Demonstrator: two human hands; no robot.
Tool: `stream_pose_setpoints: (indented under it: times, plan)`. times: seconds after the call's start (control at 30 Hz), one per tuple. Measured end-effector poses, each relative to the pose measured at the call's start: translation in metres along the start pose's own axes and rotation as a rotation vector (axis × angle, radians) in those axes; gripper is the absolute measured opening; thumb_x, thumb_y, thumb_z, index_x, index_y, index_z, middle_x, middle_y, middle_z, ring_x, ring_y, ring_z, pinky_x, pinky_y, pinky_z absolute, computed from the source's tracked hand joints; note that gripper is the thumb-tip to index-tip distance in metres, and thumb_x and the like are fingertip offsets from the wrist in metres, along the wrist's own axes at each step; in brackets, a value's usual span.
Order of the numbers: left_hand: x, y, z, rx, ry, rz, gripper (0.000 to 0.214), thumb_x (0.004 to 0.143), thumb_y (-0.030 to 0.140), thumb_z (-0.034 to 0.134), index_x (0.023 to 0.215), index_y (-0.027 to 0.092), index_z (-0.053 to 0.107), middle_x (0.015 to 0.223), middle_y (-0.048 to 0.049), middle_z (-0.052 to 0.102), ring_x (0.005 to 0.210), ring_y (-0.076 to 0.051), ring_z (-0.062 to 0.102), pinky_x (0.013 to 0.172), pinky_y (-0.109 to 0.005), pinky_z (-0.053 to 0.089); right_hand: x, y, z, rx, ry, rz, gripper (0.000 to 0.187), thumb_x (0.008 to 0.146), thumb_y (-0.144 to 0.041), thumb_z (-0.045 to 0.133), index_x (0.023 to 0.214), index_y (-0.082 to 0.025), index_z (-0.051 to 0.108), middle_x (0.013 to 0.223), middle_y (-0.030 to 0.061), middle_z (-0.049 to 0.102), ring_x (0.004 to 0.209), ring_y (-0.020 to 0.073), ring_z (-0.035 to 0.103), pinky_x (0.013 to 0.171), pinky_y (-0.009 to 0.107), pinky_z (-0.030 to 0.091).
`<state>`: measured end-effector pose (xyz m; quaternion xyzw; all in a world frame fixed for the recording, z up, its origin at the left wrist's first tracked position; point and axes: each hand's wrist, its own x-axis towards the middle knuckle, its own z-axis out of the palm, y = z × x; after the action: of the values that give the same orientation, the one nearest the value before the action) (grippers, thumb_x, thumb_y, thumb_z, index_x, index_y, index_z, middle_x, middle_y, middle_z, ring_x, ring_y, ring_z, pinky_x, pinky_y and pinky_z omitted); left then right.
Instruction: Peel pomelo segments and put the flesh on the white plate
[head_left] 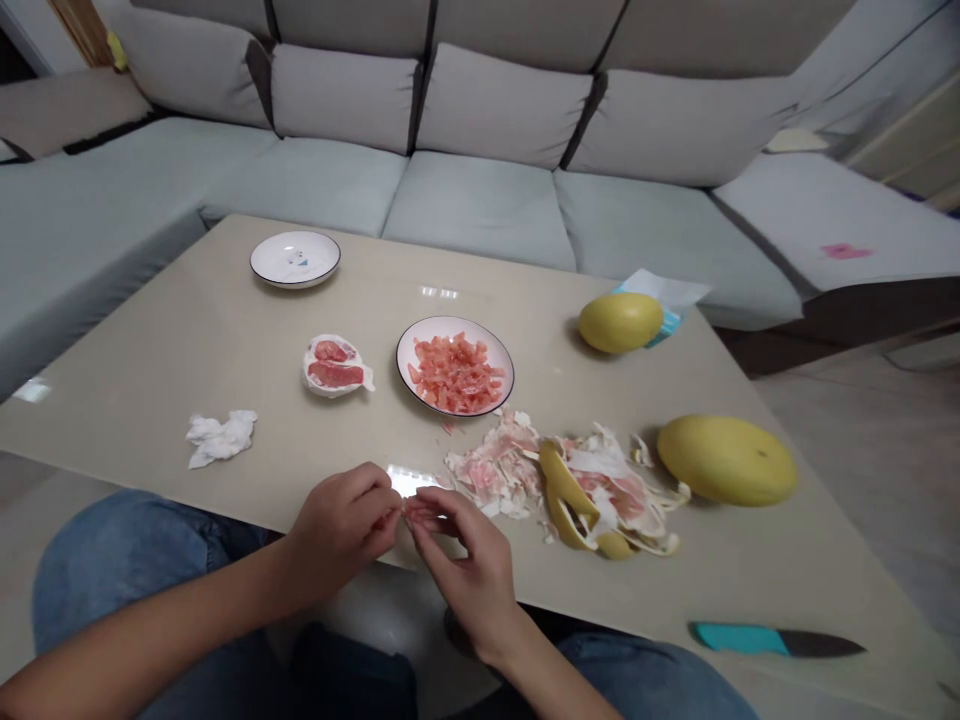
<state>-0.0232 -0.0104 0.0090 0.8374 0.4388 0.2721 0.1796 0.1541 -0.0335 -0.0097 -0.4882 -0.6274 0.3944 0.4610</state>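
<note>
Bare, slender forearms, the left (172,615) and the right (551,665), narrow evenly into the wrists. The left hand (337,528) has a rounded back and softly marked knuckles; its fingers (369,502) are slim. The right hand (478,572) has similarly slim fingers (454,506) and a long, straight thumb. Below, the person wears washed, medium-blue denim trousers: the left trouser leg (112,565) looks faded and smooth over the rounded knee, darker and creased toward its inner side, while the right trouser leg (652,675) shows the same blue cloth, partly cut off by the lower edge of the view.
</note>
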Motion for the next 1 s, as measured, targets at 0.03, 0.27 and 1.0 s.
stream_pose_setpoints:
  times: [0.03,0.27,1.0]
  plan:
    - [0.001,0.0,0.0,-0.048,0.002,-0.026,0.014,0.08,0.008,0.051,0.078,0.017,0.061,0.079,-0.0024,0.057,0.063,-0.011,0.054,0.059,-0.022,0.046,0.0,0.0,0.0,0.008,0.006,0.001,0.025,0.085,-0.017,0.062,0.108,-0.025,0.062,0.095,0.0043,0.069,0.08,0.0172,0.068,0.073,0.03,0.059]
    - [0.011,0.001,-0.012,-0.364,-0.026,-0.247,0.012,0.077,0.008,0.056,0.074,0.017,0.063,0.08,-0.0004,0.056,0.057,-0.007,0.052,0.056,-0.019,0.046,0.0,0.002,-0.002,0.017,-0.027,0.004,0.025,0.085,-0.017,0.061,0.109,-0.025,0.061,0.093,0.0043,0.069,0.081,0.0177,0.069,0.074,0.031,0.058]
    - [0.005,-0.004,-0.014,-0.296,-0.089,-0.077,0.015,0.083,0.014,0.057,0.09,0.019,0.069,0.087,-0.0025,0.061,0.059,-0.007,0.057,0.056,-0.019,0.047,0.002,0.003,-0.005,-0.02,-0.063,-0.033,0.025,0.085,-0.016,0.06,0.108,-0.027,0.062,0.093,0.0041,0.069,0.08,0.0176,0.068,0.073,0.031,0.058]
